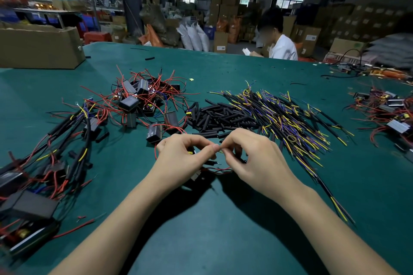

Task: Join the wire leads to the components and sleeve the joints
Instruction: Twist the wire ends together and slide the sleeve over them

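**Wire leads, components, sleeves — on green counter**

Components (143, 96): small black box units with red wires, heaped loosely, left of centre. Sleeves (214, 118): short black tube pieces, piled at centre. Wire leads (290, 118): black-jacketed, yellow and purple ends, fanned in a sheaf to the right. Joined assemblies (67, 140): boxes with sleeved leads, strewn along the left side.

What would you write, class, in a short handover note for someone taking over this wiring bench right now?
Left hand and right hand: fingertips meet, each with a pinching grip on thin wire ends; a small black component with red leads lies under them.
Loose black sleeve tubes are piled just beyond the hands; yellow, blue and black wire leads right of them.
Unjoined black box components with red wires lie far left-centre.
Sleeved assemblies lie left.
Left: finish this joint, sleeve it, continue.
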